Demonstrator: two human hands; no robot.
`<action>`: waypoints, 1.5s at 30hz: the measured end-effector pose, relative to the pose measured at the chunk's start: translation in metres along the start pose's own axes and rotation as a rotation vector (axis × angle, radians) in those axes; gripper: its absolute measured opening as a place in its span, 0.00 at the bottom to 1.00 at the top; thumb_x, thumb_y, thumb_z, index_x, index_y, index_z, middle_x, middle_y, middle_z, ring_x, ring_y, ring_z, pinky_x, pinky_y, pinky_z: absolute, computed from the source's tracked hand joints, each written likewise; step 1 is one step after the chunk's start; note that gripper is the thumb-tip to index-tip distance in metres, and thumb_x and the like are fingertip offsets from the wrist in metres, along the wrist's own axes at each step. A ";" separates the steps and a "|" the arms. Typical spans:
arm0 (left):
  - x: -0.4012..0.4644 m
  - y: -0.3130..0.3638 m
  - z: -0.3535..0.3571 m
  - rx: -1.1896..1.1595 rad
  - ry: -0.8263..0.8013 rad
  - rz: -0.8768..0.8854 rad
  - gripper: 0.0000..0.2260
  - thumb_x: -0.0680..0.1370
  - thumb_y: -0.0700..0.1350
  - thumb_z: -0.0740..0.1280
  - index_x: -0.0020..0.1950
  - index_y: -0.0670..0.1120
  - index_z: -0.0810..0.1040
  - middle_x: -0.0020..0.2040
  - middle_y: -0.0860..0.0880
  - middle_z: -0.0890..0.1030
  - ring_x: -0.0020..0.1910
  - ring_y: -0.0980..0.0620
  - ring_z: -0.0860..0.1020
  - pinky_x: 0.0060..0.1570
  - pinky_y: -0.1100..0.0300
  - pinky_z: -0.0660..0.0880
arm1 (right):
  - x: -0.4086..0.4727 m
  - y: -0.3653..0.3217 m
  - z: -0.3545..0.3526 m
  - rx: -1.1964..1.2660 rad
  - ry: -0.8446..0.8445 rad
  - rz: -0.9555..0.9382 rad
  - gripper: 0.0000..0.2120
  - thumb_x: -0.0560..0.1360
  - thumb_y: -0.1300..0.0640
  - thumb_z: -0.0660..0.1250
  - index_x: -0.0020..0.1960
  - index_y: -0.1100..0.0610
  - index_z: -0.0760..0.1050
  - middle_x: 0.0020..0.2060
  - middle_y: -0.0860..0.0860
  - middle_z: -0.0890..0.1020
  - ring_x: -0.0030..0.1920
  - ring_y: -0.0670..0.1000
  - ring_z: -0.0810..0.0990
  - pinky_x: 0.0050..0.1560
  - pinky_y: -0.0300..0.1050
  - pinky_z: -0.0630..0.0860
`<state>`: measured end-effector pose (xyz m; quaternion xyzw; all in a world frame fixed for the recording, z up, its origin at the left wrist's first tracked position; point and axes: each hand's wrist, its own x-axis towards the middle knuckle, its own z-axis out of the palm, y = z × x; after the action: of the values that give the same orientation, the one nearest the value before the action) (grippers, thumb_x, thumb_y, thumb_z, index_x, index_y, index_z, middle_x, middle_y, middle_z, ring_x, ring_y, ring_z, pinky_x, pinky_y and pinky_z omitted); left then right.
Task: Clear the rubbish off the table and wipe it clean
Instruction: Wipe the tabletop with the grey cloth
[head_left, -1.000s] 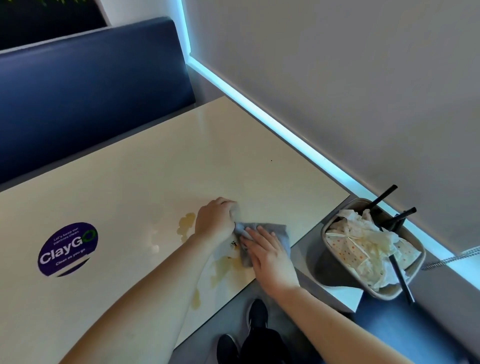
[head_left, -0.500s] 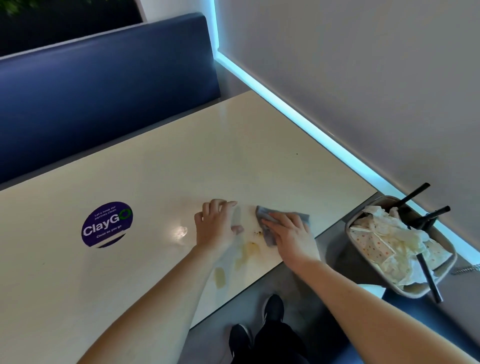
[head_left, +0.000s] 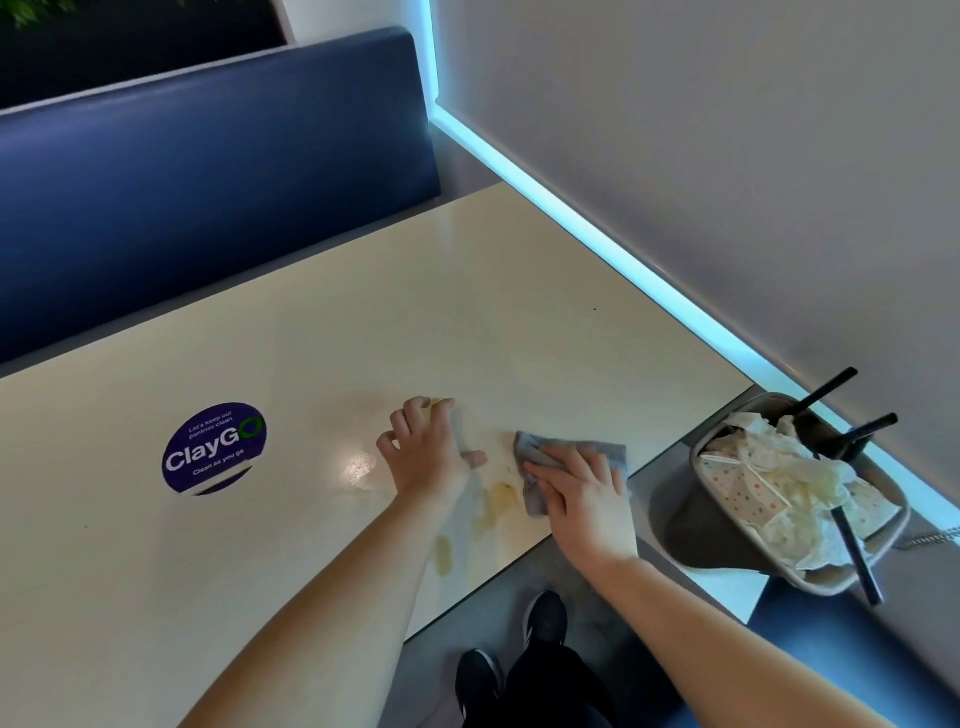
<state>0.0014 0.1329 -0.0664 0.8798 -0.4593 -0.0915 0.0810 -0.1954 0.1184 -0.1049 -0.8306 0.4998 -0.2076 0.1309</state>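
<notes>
Apart now: left hand (head_left: 426, 449), right hand (head_left: 582, 493) flat on one cloth (head_left: 530, 457).

Looks like an office pantry booth: a blue padded bench (head_left: 208, 171) backs a cream table (head_left: 467, 312), whose round sticker (head_left: 214, 448) reads "Let's keep our pantries clean."

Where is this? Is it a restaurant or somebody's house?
Probably a shared pantry or canteen, not a house. The table has a round sticker saying "ClayGo, clean as you go" and "Let's keep our pantries clean". There is a padded blue booth bench, and a takeaway tray of used napkins and black utensils.
</notes>
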 end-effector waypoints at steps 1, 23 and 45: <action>0.001 0.000 0.000 0.003 -0.006 -0.004 0.35 0.68 0.64 0.72 0.71 0.59 0.64 0.71 0.52 0.60 0.69 0.49 0.58 0.62 0.53 0.58 | -0.006 0.000 0.001 -0.002 0.004 -0.036 0.16 0.77 0.49 0.58 0.57 0.43 0.82 0.61 0.41 0.78 0.59 0.51 0.72 0.57 0.47 0.66; -0.008 0.008 -0.004 0.017 -0.057 0.100 0.22 0.76 0.54 0.68 0.70 0.61 0.67 0.73 0.54 0.59 0.71 0.49 0.56 0.66 0.51 0.54 | -0.004 -0.004 -0.002 -0.110 0.014 -0.167 0.14 0.69 0.59 0.73 0.52 0.47 0.80 0.53 0.42 0.79 0.51 0.54 0.76 0.46 0.51 0.69; -0.015 -0.004 -0.005 -0.003 -0.023 0.247 0.15 0.79 0.47 0.64 0.62 0.65 0.75 0.73 0.56 0.61 0.70 0.51 0.56 0.64 0.53 0.50 | -0.003 -0.010 -0.008 -0.202 -0.016 -0.164 0.09 0.73 0.56 0.69 0.52 0.49 0.80 0.50 0.45 0.78 0.45 0.55 0.73 0.43 0.50 0.68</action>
<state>-0.0025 0.1477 -0.0613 0.8152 -0.5651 -0.0915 0.0878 -0.1927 0.1257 -0.0947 -0.8793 0.4476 -0.1597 0.0330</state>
